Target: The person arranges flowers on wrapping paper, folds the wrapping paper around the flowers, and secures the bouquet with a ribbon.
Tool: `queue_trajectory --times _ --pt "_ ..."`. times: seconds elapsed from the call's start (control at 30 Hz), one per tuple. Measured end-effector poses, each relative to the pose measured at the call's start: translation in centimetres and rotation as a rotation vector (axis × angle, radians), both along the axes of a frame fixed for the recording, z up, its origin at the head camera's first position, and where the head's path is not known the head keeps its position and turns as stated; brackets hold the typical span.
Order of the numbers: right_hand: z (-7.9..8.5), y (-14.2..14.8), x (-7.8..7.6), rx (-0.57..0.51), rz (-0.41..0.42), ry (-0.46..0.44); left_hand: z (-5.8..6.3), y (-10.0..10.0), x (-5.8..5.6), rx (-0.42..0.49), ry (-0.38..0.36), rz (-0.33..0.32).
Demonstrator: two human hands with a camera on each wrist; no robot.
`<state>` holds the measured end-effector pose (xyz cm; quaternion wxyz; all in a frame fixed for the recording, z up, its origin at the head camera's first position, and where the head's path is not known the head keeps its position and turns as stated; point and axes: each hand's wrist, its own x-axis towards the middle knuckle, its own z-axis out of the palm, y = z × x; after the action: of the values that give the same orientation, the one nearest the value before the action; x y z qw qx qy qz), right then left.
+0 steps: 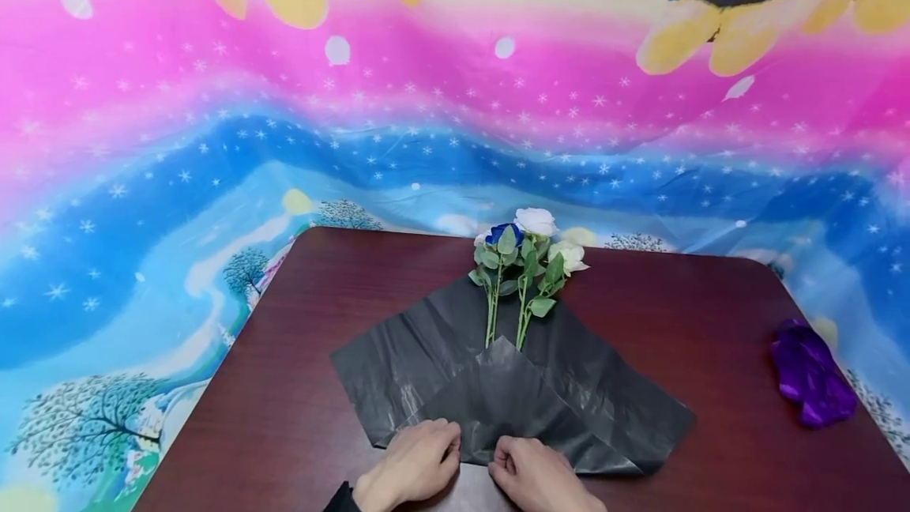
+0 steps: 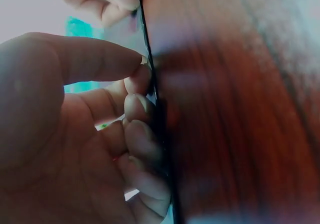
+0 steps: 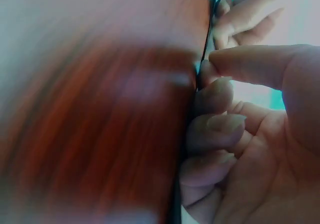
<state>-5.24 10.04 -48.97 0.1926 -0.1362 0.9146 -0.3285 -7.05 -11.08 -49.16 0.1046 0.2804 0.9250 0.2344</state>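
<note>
A sheet of black wrapping paper (image 1: pixel 434 338) lies fanned out on the table, its lower part folded up into a point over the flower stems. White and blue roses (image 1: pixel 535 222) with green leaves rest on it, blooms toward the far edge. My left hand (image 1: pixel 419 457) pinches the paper's near edge between thumb and curled fingers (image 2: pixel 137 106). A short way to its right, my right hand (image 1: pixel 536 471) pinches the same edge, thumb tip meeting the index finger (image 3: pixel 210 70). In both wrist views the paper shows edge-on as a thin dark line.
Crumpled purple ribbon or foil (image 1: pixel 813 374) lies near the right edge of the dark red-brown wooden table (image 1: pixel 284 370). Behind the table hangs a colourful printed cloth (image 1: pixel 426 85) with snowflakes and trees.
</note>
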Motion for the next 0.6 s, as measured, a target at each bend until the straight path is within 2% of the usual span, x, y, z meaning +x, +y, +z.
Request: queue_trajectory --times 0.13,0.27,0.4,0.6 --pt "-0.1 2.2 0.0 -0.012 -0.041 -0.027 0.1 0.0 0.0 0.018 -0.044 0.02" --pt "-0.3 4.7 0.2 -0.037 -0.078 -0.064 0.2 -0.1 0.1 0.03 -0.033 0.024" --pt "-0.6 7.0 0.6 -0.078 -0.099 -0.061 0.3 0.1 0.0 0.034 -0.035 0.028" --pt "-0.7 8.9 0.8 -0.132 -0.108 -0.075 0.3 0.2 0.1 0.036 -0.011 0.034"
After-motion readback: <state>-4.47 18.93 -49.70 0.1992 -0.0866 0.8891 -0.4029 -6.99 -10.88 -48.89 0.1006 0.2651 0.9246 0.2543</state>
